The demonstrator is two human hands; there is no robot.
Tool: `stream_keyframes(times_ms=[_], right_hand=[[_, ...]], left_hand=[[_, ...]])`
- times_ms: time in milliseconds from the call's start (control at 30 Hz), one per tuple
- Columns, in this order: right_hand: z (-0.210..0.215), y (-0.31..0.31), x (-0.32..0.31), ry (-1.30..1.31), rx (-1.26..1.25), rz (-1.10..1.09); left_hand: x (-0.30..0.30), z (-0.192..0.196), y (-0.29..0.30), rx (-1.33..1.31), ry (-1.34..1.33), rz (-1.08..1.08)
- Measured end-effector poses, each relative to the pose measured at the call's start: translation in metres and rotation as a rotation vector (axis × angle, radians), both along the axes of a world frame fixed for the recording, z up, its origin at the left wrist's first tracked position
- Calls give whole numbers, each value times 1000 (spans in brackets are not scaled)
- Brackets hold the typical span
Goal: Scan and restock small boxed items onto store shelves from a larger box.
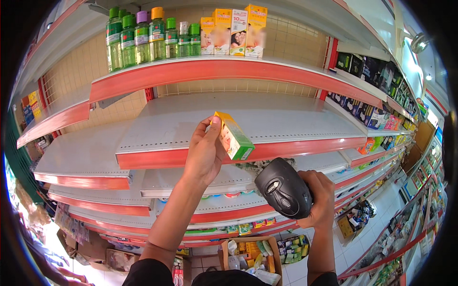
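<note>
My left hand [203, 157] pinches a small yellow-and-green carton [234, 139] by its upper end, thumb on top. The carton is tilted in front of the middle shelf [281, 109], its green end pointing down and right, with a small barcode on it. My right hand [323, 198] is wrapped round a black handheld barcode scanner [285, 188]. The scanner's rounded head lies below and to the right of the carton, apart from it. Its handle is mostly hidden by my fingers.
Green bottles with coloured caps [156, 35] and several yellow cartons [237, 33] stand on the upper shelf [205, 71]. Below, an open cardboard box [224, 252] of mixed goods sits on the floor. Stocked shelves [410, 238] line the right. At the lower left another person's limbs show.
</note>
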State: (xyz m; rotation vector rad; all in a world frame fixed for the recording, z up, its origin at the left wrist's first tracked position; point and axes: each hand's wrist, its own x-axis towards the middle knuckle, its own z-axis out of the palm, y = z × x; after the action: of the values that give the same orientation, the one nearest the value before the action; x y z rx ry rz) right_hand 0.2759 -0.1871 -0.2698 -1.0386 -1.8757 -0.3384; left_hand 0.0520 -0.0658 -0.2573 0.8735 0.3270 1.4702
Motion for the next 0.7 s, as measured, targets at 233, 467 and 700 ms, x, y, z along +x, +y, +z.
stream_keyframes(times_ms=[233,467,700], right_hand=[[-6,7,6,5,-54,23],[2,27,18,52,-54,-49],[51,103,27,-235,-199,-137]], left_hand=[[13,-2,6,44,26,25],[5,0,-4,114,82,28],[-1,13,-27,545,341,124]])
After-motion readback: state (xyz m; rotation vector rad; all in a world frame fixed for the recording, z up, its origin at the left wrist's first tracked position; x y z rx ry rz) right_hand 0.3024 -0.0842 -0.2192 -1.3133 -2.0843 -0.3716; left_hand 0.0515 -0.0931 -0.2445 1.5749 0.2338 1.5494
